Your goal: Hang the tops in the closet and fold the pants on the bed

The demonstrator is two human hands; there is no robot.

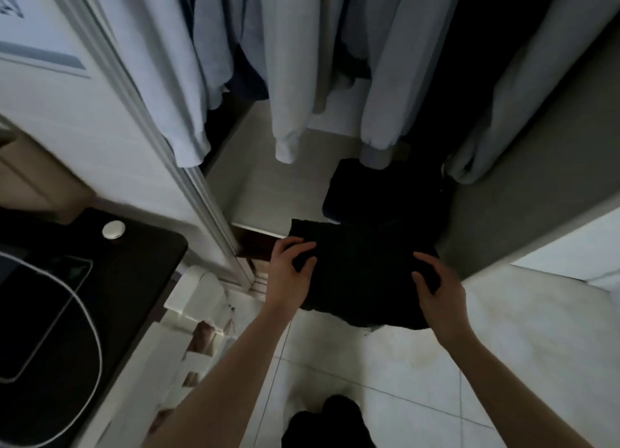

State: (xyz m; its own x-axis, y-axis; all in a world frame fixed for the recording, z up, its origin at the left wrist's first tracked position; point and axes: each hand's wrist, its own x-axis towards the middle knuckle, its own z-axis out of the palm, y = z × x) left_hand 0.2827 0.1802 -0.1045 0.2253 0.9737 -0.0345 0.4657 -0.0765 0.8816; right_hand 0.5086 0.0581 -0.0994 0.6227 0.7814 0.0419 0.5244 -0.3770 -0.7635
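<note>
Tabletop (pixel 141 280): dark, near left, carrying a white cord (pixel 88 317).
Left hand (pixel 291 269): fingers curled on the pants' left edge.
Pants (pixel 362 273): black, folded, held over the closet shelf (pixel 268 186) edge.
Right hand (pixel 439 293): grips the pants' right side.
Tops (pixel 288 78): pale, hanging far above.

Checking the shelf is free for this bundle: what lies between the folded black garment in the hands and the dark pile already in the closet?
Head view: nothing. The black garment overlaps the dark pile.
</note>
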